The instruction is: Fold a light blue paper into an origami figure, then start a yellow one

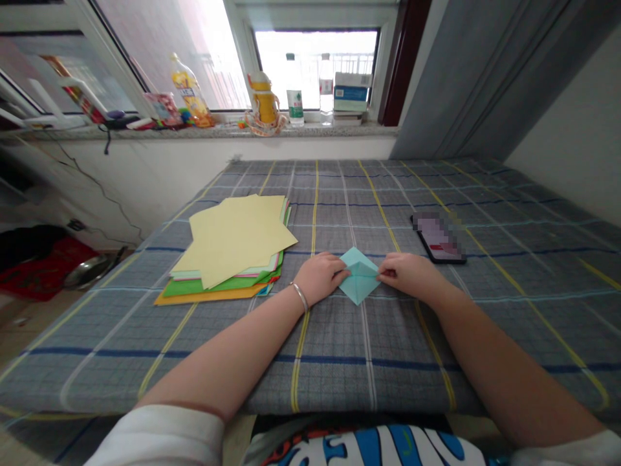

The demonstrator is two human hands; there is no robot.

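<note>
A pale teal sheet of folded paper (359, 279), shaped like a kite or diamond, lies on the checked cloth (334, 343) between my hands. My left hand (317, 277) presses its left corner, with a thin bangle (299, 296) on the wrist. My right hand (405, 272) pinches the right side with its fingertips. To the left of my left hand lies a loose stack of coloured paper sheets (233, 243), pale yellow on top and green and orange beneath. Neither hand touches the stack.
A phone (439, 238) with a blurred screen lies to the right of my right hand. Bottles, a yellow flask and boxes stand on the stone windowsill (310, 131) beyond the cloth. A grey curtain (466, 71) hangs at the right; a metal bowl (92, 272) sits low at the left.
</note>
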